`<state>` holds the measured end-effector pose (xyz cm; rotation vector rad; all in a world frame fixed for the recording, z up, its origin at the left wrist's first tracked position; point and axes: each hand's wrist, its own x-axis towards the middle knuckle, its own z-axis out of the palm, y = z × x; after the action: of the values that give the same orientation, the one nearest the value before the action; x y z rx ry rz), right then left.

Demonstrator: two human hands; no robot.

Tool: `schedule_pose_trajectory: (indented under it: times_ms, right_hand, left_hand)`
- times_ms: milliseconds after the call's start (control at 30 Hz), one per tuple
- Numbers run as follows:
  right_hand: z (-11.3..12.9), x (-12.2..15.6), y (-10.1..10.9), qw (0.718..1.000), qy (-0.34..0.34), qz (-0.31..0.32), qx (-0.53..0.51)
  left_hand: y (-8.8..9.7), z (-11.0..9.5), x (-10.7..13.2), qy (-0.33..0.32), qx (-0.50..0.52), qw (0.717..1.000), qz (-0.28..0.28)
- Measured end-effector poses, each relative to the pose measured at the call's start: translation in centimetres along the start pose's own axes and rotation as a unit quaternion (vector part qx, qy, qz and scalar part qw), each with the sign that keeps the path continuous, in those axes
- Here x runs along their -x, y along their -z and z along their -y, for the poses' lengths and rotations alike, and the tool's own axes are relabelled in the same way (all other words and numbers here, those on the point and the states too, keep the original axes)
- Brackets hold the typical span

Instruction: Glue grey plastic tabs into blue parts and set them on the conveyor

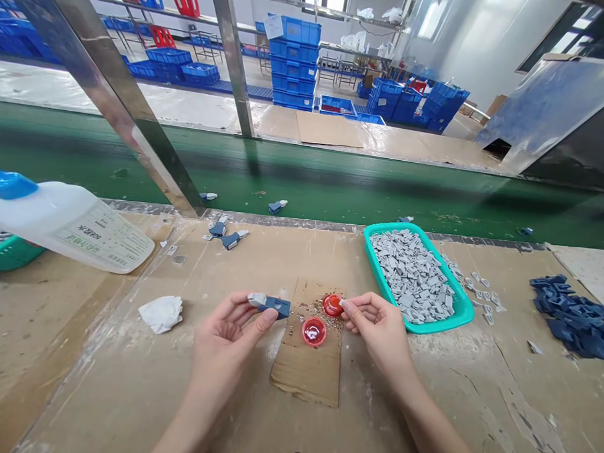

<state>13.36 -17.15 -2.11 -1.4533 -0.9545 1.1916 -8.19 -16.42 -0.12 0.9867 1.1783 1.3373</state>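
Observation:
My left hand (230, 330) is closed on a small dark blue plastic part with a grey piece (271, 305) at its end, pinched between thumb and fingers. My right hand (375, 323) pinches a small grey piece (342, 302) and holds its tip at a red cap (332, 305). A second red cap (313, 331) lies just below, both resting on a piece of cardboard (308, 370) spotted with drips. To the right of my right hand stands a teal tray (466, 314) filled with several grey pieces.
A white bottle with a blue cap (66, 224) lies at the left beside a green basket (5, 253). A crumpled tissue (162, 312) lies near my left hand. Dark blue parts (575, 318) are piled at the right. Assembled parts (229, 235) lie near the green conveyor belt (304, 180).

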Motion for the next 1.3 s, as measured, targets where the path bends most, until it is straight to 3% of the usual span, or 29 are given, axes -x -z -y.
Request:
schedule_pose_trajectory:
  times_ms: [267, 500, 833, 967, 1167, 1233, 1300]
  right_hand:
    - [0.7, 0.2, -0.1, 0.999, -0.015, 0.023, -0.039]
    - [2.6, 2.4, -1.2, 0.985, -0.034, 0.127, -0.112]
    - [3.1, 3.2, -2.2, 0.981, -0.039, 0.183, -0.055]
    - [3.2, 3.4, -1.9, 0.972, -0.087, 0.212, -0.047]
    - [3.8, 3.8, -2.5, 0.972, -0.054, 0.229, -0.026]
    - [4.2, 3.6, -2.0, 0.975, -0.032, 0.218, -0.002]
    - [4.4, 3.0, -0.1, 0.981, -0.006, 0.185, 0.055]
  left_hand:
    - [-0.3, -0.2, 0.3, 0.001, 0.009, 1.000, 0.020]
    - [-1.6, 0.0, 1.4, 0.032, 0.008, 0.996, 0.084]
    - [-1.6, -0.1, 2.3, 0.032, -0.004, 0.994, 0.108]
    - [-1.5, 0.3, 2.4, -0.023, -0.032, 0.993, 0.114]
    - [-2.1, -0.5, 2.4, -0.039, -0.049, 0.982, 0.176]
    - [-2.2, -1.4, 1.7, -0.100, -0.107, 0.967, 0.209]
    - [-2.3, -2.2, 0.0, -0.204, -0.190, 0.930, 0.242]
